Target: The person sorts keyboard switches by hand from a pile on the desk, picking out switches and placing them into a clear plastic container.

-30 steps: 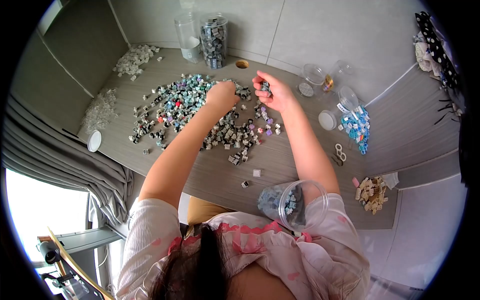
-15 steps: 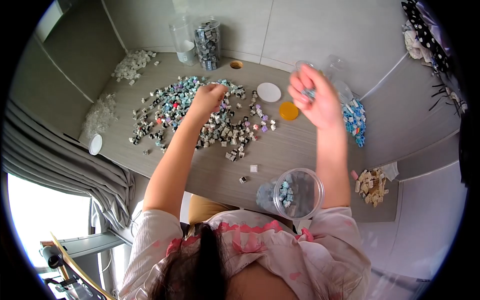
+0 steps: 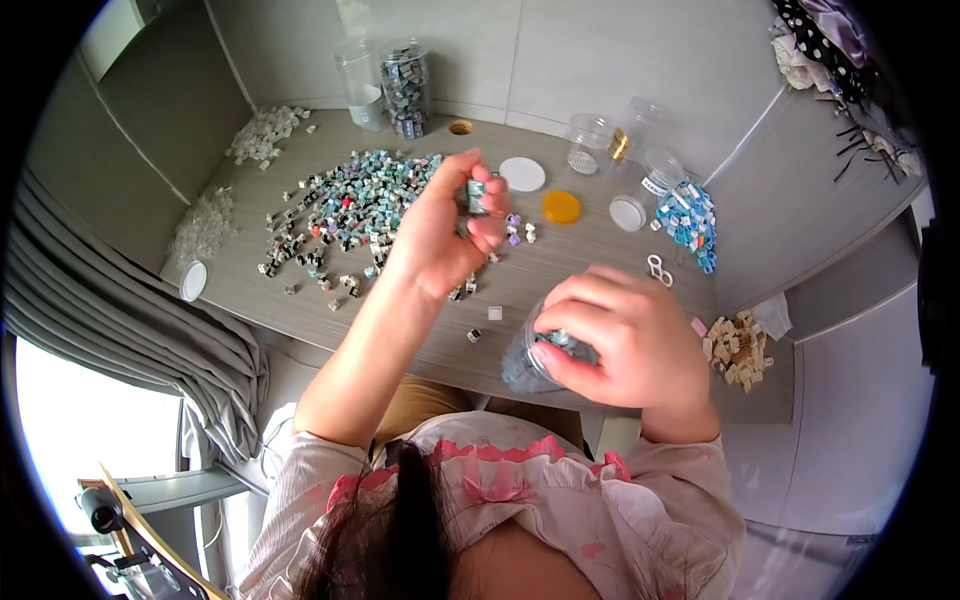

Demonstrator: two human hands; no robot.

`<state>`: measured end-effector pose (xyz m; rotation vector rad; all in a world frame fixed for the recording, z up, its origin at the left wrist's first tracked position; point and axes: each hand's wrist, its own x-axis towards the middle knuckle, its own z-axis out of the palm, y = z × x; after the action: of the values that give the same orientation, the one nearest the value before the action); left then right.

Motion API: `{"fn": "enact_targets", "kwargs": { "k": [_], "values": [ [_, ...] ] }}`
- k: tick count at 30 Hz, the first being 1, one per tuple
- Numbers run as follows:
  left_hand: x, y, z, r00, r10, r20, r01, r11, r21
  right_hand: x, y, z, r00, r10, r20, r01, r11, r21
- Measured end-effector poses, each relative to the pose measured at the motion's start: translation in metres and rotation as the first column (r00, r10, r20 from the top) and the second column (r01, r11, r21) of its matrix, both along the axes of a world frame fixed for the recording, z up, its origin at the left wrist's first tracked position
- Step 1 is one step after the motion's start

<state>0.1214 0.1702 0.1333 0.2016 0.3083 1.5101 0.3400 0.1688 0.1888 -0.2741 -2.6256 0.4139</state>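
Raised over the pile of small teal, black and white pieces that look like keyboard switches [image 3: 370, 190], my left hand [image 3: 440, 230] is curled with its palm turned up. A few teal switches [image 3: 477, 196] show between its fingers. My right hand [image 3: 630, 335] is over the mouth of a clear plastic jar [image 3: 520, 365] near the desk's front edge. Its thumb and fingers are apart at the rim, and teal switches lie below them in the jar. The palm is hidden. One loose switch [image 3: 474, 336] and a white square piece [image 3: 495, 313] lie left of the jar.
A clear jar of dark grey switches [image 3: 406, 90] stands at the back beside another clear jar [image 3: 360, 85]. A white lid [image 3: 522, 174] and orange lid [image 3: 561, 207] lie mid-desk. Blue keycaps [image 3: 688, 225] and cream keycaps [image 3: 738, 350] are heaped at the right.
My right hand has come down from the back of the desk to the jar's mouth. My left hand has lifted from the pile and turned palm up, with teal switches in it.
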Motion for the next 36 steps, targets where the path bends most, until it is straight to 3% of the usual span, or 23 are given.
{"fn": "enact_targets", "kwargs": {
  "k": [1,2,3,4,5,6,7,9,11,13,16,18,21,23,24,25,26,27,29,31,33,36],
  "values": [
    [0.014,-0.007,0.011,0.999,0.005,-0.039,-0.003,0.999,0.051,0.001,-0.003,-0.003,0.999,-0.004,-0.033,0.005,1.000,0.011],
    [0.034,-0.017,0.027,0.953,0.122,-0.278,-0.112,0.992,0.053,0.002,-0.003,-0.008,0.996,0.019,-0.092,-0.016,0.999,0.031],
    [0.045,-0.028,0.038,0.879,0.103,-0.466,-0.065,0.993,0.098,0.002,-0.003,-0.015,0.988,0.045,-0.150,-0.037,0.998,0.053],
    [0.063,-0.034,0.041,0.766,0.211,-0.607,-0.127,0.976,0.178,0.003,-0.002,-0.019,0.976,0.073,-0.207,-0.058,0.995,0.077],
    [0.070,-0.040,0.043,0.623,0.256,-0.739,-0.062,0.958,0.279,0.007,0.002,-0.020,0.950,0.102,-0.297,-0.103,0.995,0.014],
    [0.076,-0.037,0.037,0.369,0.496,-0.786,-0.016,0.849,0.528,0.017,0.008,-0.019,0.915,0.122,-0.385,-0.151,0.988,-0.045],
    [0.080,-0.035,0.032,0.104,0.709,-0.697,0.105,0.689,0.717,0.027,0.016,-0.019,0.872,0.134,-0.470,-0.203,0.974,-0.099],
    [0.087,-0.045,0.031,0.013,0.694,-0.720,0.210,0.702,0.681,0.036,0.039,-0.033,0.639,0.074,-0.766,-0.451,0.842,-0.296],
    [0.092,-0.048,0.028,-0.122,0.694,-0.710,0.226,0.716,0.661,0.036,0.060,-0.035,0.514,-0.101,-0.852,-0.514,0.759,-0.400],
    [0.092,-0.052,0.030,-0.291,0.696,-0.656,0.279,0.718,0.638,0.027,0.085,-0.042,0.510,-0.200,-0.837,-0.505,0.718,-0.479],
    [0.093,-0.055,0.025,-0.323,0.725,-0.608,0.343,0.689,0.639,-0.008,0.117,-0.051,0.592,-0.316,-0.742,-0.367,0.713,-0.597],
    [0.090,-0.057,0.023,-0.320,0.739,-0.593,0.381,0.674,0.633,-0.042,0.138,-0.061,0.792,-0.379,-0.478,-0.045,0.746,-0.665],
    [0.079,-0.055,0.020,-0.149,0.806,-0.572,0.316,0.588,0.745,-0.105,0.187,-0.112,0.915,-0.269,-0.301,0.117,0.890,-0.440],
    [0.062,-0.050,0.015,-0.073,0.771,-0.633,0.203,0.633,0.747,-0.137,0.197,-0.125,0.950,-0.295,-0.105,0.238,0.898,-0.371],
    [0.050,-0.044,0.011,-0.032,0.753,-0.657,0.146,0.654,0.743,-0.150,0.210,-0.139,0.959,-0.261,-0.114,0.229,0.945,-0.234],
    [0.036,-0.032,0.004,-0.098,0.768,-0.633,0.072,0.640,0.765,-0.164,0.223,-0.157,0.967,-0.226,-0.118,0.215,0.972,-0.094],
    [0.018,-0.020,-0.004,-0.121,0.644,-0.756,-0.045,0.757,0.652,-0.174,0.231,-0.167,0.974,-0.192,-0.118,0.199,0.979,0.047],
    [0.002,-0.006,-0.012,-0.183,0.491,-0.852,-0.188,0.833,0.521,-0.181,0.232,-0.169,0.981,-0.180,-0.074,0.181,0.983,0.010],
    [-0.043,0.034,-0.054,-0.306,0.426,-0.852,-0.323,0.795,0.513,-0.191,0.237,-0.170,0.986,-0.166,0.012,0.166,0.984,-0.058],
    [-0.086,0.065,-0.090,-0.529,0.355,-0.771,-0.334,0.748,0.574,-0.200,0.242,-0.178,0.976,-0.199,0.084,0.207,0.974,-0.090],
    [-0.117,0.094,-0.121,-0.603,0.283,-0.746,-0.342,0.753,0.562,-0.206,0.243,-0.185,0.969,-0.207,0.133,0.229,0.956,-0.184],
    [-0.128,0.117,-0.145,-0.681,0.145,-0.718,-0.357,0.790,0.498,-0.209,0.242,-0.189,0.976,-0.186,0.116,0.205,0.963,-0.176]
  ]
}}
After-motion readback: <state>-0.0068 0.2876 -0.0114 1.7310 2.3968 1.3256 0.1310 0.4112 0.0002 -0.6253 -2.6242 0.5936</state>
